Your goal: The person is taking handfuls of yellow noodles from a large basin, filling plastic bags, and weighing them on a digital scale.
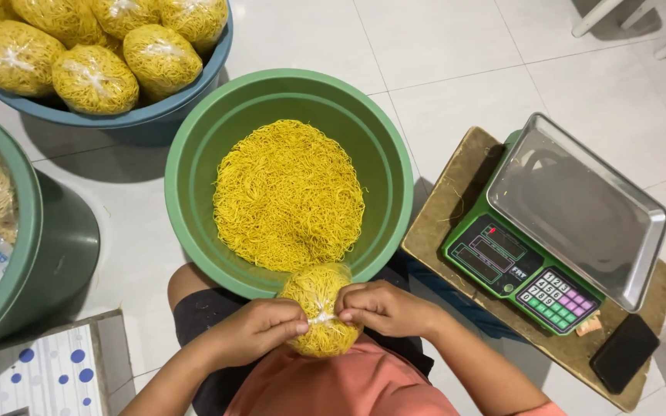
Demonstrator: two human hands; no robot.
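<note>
White floor tiles fill the background, and every vessel stands directly on them. Held between both hands, just past the near rim of the green basin, is one clear bag of yellow noodles, rounded and tightly packed. It sits above the person's lap, with its gathered neck facing up between the two sets of fingertips. Left hand: closed in a narrow pinch on the bag's neck from the left side, knuckles up, forearm running in from the lower left. Right hand: likewise pinched shut on the neck from the right, thumb and forefinger meeting the left hand's fingers (whether a tie is between them cannot be told), forearm running in from the lower right.

One green basin lies just beyond the bag, holding a loose heap of yellow noodles. One blue basin at the far left corner of the floor holds filled noodle bags, at least seven showing, some cut by the frame edge. One dark green tub stands at the left edge.

To the right, one wooden board carries one green electronic scale with a bare steel pan and one black phone at its near corner.
</note>
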